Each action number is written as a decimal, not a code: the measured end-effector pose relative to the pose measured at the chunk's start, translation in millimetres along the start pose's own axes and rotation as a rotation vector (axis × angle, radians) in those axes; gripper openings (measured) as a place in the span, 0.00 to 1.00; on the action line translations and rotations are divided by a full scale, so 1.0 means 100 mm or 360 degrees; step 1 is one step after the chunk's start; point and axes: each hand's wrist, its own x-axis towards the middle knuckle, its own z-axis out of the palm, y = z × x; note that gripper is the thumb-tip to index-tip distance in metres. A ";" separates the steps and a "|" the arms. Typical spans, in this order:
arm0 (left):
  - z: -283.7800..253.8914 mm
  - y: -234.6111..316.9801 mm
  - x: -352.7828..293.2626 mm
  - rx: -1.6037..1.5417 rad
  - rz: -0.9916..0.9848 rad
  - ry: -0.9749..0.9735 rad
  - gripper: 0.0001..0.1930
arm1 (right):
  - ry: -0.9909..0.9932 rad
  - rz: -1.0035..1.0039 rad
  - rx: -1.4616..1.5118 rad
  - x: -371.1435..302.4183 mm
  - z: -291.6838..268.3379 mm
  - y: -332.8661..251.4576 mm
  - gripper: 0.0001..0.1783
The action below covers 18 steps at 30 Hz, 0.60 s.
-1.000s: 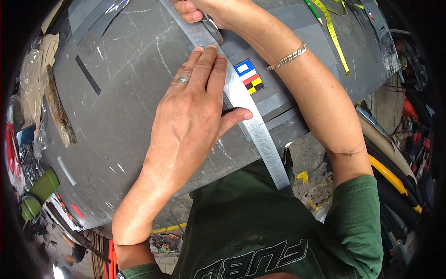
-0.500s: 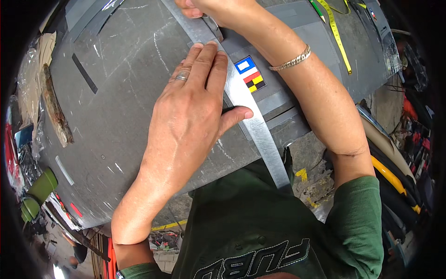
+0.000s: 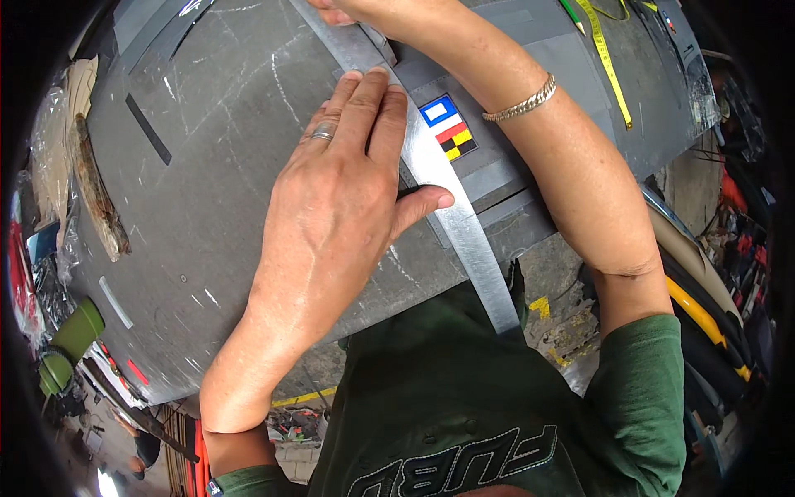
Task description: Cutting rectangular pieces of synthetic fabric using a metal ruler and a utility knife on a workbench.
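A long metal straightedge lies slantwise over the grey worktop, its near end past the edge against my dark green clothing. My left hand lies flat on it with the fingers stretched out and the thumb across the metal. At the top edge, my right hand is beside the straightedge's far part; its fingers are curled and partly cut off, and what they hold is hidden. Right of the straightedge, grey sheet material bears a colourful flag-like patch.
A green pencil and a yellow tape measure lie at the far right. A dark strip and a rough wooden stick are on the left. Rolls of material stand below the worktop's right side.
My right hand has moved very slightly toward the top left. My left hand and the straightedge stay practically in place; the whole view has shifted a little.
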 end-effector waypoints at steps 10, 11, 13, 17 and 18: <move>0.02 0.01 0.01 0.0031 0.0026 0.0026 0.44 | 0.0143 -0.0240 -0.0101 0.02 0.02 0.05 0.16; 0.02 0.03 0.04 0.0021 0.0051 0.0035 0.44 | 0.0148 -0.0247 -0.0119 0.04 0.00 0.14 0.16; 0.01 0.01 0.03 0.0034 0.0054 0.0062 0.44 | 0.0156 -0.0565 -0.0410 0.17 0.05 0.04 0.17; 0.02 -0.07 -0.08 -0.0019 -0.0006 0.0090 0.43 | -0.0204 0.0600 0.1164 0.20 -0.25 -0.60 0.19; 0.04 -0.06 -0.09 -0.0056 -0.0006 0.0080 0.42 | 0.0086 0.0253 0.0947 0.24 -0.39 -0.87 0.20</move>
